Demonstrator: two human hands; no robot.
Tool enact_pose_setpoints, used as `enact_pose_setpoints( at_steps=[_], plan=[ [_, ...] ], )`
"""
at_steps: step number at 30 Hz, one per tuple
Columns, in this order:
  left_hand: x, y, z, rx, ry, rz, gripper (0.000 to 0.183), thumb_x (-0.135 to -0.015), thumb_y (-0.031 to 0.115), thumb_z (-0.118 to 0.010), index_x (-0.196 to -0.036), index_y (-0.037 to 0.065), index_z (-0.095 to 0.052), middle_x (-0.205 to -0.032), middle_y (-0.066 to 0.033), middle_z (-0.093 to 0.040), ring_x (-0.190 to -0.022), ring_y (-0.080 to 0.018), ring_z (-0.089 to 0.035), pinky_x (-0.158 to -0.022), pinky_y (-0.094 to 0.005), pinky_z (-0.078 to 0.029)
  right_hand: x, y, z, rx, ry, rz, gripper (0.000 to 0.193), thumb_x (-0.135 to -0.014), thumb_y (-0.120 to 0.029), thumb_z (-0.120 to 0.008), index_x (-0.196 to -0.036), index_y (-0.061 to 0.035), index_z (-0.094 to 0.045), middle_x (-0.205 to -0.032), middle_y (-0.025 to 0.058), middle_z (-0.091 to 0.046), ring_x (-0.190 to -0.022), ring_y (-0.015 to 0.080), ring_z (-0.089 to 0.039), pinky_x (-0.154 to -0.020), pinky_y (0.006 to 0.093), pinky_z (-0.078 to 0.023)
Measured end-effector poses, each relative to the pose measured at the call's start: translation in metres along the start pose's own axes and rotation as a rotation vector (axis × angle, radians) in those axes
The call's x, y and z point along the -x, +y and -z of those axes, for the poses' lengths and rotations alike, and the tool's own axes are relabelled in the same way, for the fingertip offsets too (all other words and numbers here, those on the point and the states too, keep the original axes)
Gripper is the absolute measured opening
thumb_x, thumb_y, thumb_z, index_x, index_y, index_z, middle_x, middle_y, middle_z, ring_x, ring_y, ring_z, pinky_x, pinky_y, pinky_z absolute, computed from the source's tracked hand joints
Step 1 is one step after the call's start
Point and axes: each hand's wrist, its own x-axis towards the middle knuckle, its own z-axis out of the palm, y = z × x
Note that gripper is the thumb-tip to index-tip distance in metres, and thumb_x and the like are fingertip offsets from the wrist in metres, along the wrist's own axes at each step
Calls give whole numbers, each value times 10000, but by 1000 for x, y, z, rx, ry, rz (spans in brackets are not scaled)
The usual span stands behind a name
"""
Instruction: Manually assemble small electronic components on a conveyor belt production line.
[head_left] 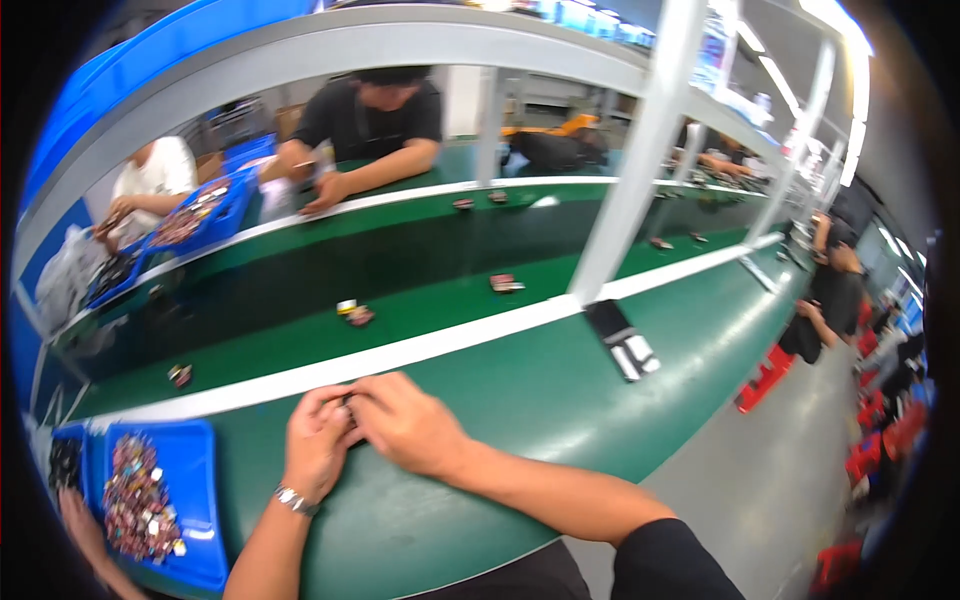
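A small dark part [347, 400] was pinched between the fingertips of the left hand [318, 440] and right hand [405, 425], near the bench's white-striped far edge [420, 350]. If the pinch loosened, it could probably be dropped onto the conveyor belt [300, 290] beyond.

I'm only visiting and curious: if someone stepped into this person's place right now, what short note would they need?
Left hand and right hand: together at the near edge of the green bench, pinching a small dark part between the fingertips; it is too hidden to describe.
Blue tray of small mixed parts sits at the left.
Done: several small pieces already lie on the conveyor belt beyond the white strip.
Left: the held part is not yet set down; the tray is still full.
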Motion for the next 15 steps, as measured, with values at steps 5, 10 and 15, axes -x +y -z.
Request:
enact_pose_setpoints(
  at_steps=[5,10,15],
  plan=[
    [-3,-4,1,39,-73,44,270,-1021,52,-511,-1287,6,-500,-1254,-138,-618,-1126,-198,-638,-973,-381,-561,-2,0,3,48,25,-15,230,-746,5,-743,-967,-11,-681,-1043,95,-659,-921,273,-655,-741,352,-573],
    [0,7,-3,25,-22,80,255,-1009,48,-537,-1259,5,-505,-1221,-127,-636,-1107,-201,-644,-962,-398,-565,0,3,-7,45,38,-9,197,-772,-33,-714,-962,-15,-665,-1048,78,-628,-942,241,-638,-709,335,-581],
    [1,8,-4,-33,-11,59,255,-1011,17,-506,-1265,-3,-514,-1256,-135,-627,-1133,-189,-630,-967,-367,-568,-1,2,-10,50,34,10,208,-767,-29,-721,-966,-11,-665,-1043,82,-627,-936,241,-638,-705,338,-579]
  ],
)
